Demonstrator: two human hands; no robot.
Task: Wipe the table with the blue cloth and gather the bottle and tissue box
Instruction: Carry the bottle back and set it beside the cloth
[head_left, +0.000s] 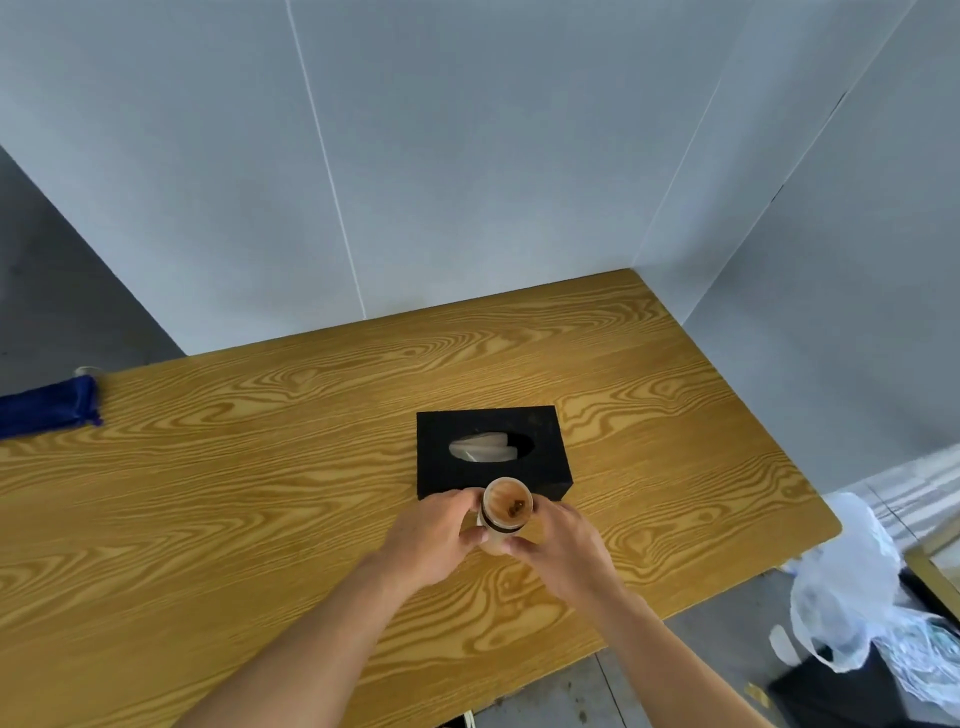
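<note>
A pale bottle (506, 512) with a wood-coloured lid stands upright on the wooden table (260, 493), just in front of a black tissue box (488, 421) with white tissue showing in its oval slot. My left hand (434, 535) grips the bottle from the left and my right hand (563, 545) grips it from the right. The lower part of the bottle is hidden by my fingers. The folded blue cloth (49, 408) lies at the table's far left edge, well away from both hands.
White panels wall the table at the back and right. A small white roll (87, 371) sits behind the cloth. Off the table's right front corner, a white plastic bag (852, 587) hangs over a dark bin on the floor.
</note>
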